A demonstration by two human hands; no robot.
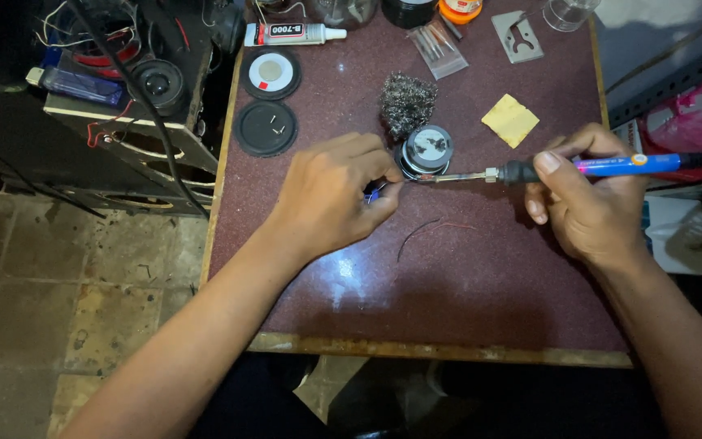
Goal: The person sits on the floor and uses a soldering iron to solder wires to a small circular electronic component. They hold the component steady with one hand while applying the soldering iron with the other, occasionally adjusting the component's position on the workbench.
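Left hand (331, 199) fingers pinching wire (375, 192), soldering iron (530, 171) beside

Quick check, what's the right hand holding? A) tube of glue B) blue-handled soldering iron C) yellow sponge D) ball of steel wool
B: the right hand grips the blue-handled soldering iron, its tip pointing left toward the small round speaker by the left hand; the glue tube, yellow sponge and steel wool lie untouched on the table.
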